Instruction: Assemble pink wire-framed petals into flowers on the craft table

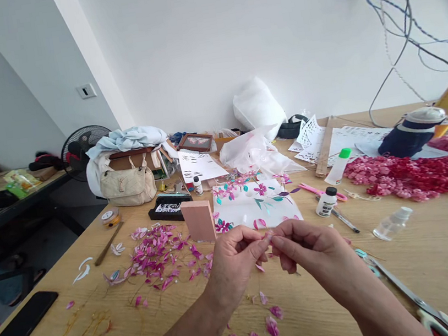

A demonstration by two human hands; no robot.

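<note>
Above the middle of the table, my left hand (242, 251) and my right hand (303, 243) meet fingertip to fingertip. Both are closed in a pinch on a small pink petal (267, 236), mostly hidden by the fingers. Beneath them, several loose magenta petals (272, 327) lie on the wood, some with thin stems. To the left spreads a large heap of pink petals (157, 255). Just beyond my hands is a white sheet (234, 211) bearing pink flowers and teal leaves, and an upright pinkish block (199, 221) stands at its left edge.
On the right are a black-capped bottle (326, 202), pink scissors (323, 192), a clear bottle (393, 224), large scissors (413, 297) and red-pink flower bunches (400, 176). On the left are a wooden stick (108, 244), a phone (20, 335) and a beige bag (127, 186).
</note>
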